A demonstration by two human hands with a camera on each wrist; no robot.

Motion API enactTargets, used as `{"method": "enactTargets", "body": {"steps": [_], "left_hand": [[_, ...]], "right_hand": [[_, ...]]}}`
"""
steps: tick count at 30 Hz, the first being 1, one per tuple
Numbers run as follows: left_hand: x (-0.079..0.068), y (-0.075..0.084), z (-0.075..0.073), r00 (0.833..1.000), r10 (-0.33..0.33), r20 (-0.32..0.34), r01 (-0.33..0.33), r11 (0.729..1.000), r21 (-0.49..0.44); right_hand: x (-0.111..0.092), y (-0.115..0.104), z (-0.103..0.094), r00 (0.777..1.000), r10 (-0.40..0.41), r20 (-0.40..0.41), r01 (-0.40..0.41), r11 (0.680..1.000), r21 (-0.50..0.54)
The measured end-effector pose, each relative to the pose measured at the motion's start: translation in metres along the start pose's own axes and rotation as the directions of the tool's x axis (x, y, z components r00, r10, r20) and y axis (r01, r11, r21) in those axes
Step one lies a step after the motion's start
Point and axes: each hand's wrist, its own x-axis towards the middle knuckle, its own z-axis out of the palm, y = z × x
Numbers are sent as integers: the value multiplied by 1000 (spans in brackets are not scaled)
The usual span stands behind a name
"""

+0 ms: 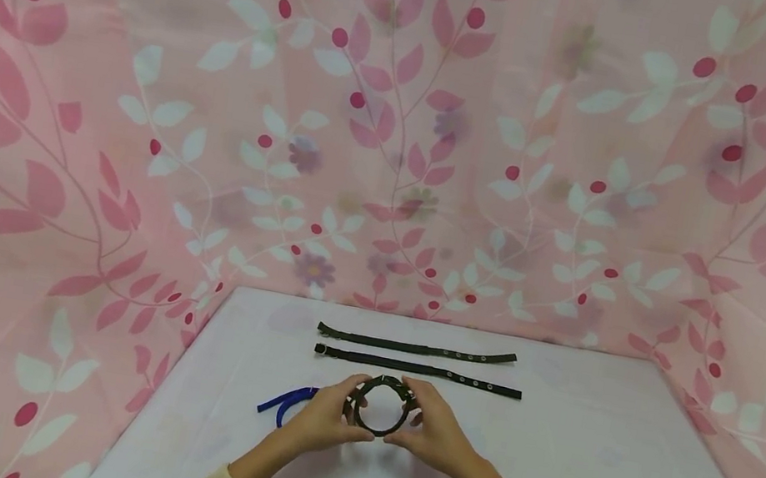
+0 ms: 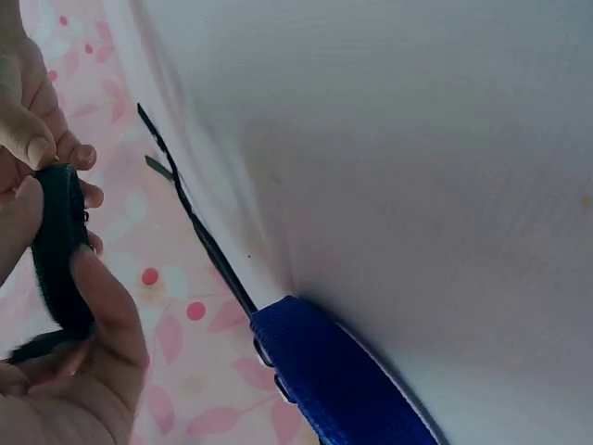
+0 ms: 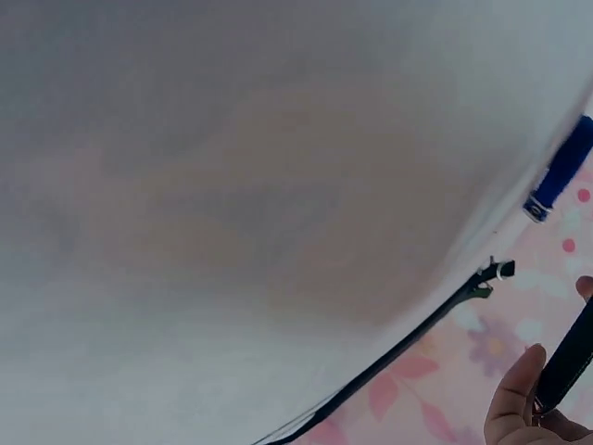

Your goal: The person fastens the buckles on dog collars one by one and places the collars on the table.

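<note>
Both hands hold a dark green collar point(image 1: 389, 382) curved into a closed ring above the white table. My left hand point(image 1: 326, 416) grips the ring's left side, thumb at the bottom and fingers near the top. On the opposite side, my right hand point(image 1: 433, 432) pinches it the same way. The left wrist view shows the collar's band point(image 2: 59, 250) between fingers of both hands. Only part of the right hand point(image 3: 519, 403) appears in the right wrist view, at the lower right corner. A blue collar point(image 2: 343, 375), looped, lies on the table beside the left hand, which partly hides it.
Two dark collars, a rear one point(image 1: 388, 344) and a front one point(image 1: 385, 362), lie straight and side by side beyond the hands, with buckles left and eyelets right. The white tabletop point(image 1: 582, 458) meets pink leaf-patterned cloth point(image 1: 398, 148) at its back and sides.
</note>
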Motion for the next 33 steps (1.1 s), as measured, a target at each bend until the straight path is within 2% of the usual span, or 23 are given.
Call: {"method": "enactTargets", "body": {"steps": [4,6,12,15,18,22,25,28,33], "left_hand": [[4,-3,2,1000,-18,-18,21,988,155],[7,-6,2,999,-35,1,35,982,184],[23,-18,2,996,4,87,-29,957,289],[28,-22,3,993,8,121,-45,948,314],[28,-26,6,989,-9,149,-41,945,326],[22,-29,9,979,-70,192,5,947,323],[19,-29,10,968,-128,217,46,937,346],[22,-29,11,962,-144,230,46,922,385],[34,-27,8,968,-135,210,28,896,444]], "right_hand": [[5,8,1,998,13,56,-13,1000,-11],[6,12,3,996,30,82,-28,999,-17],[6,26,6,995,77,70,-70,993,-96],[7,31,9,992,92,81,-80,987,-140],[7,34,14,984,129,124,-106,978,-178],[5,36,22,967,176,186,-138,970,-200],[5,37,27,954,197,226,-153,968,-199],[6,36,28,950,212,229,-163,963,-214],[11,35,26,959,208,193,-154,952,-265]]}}
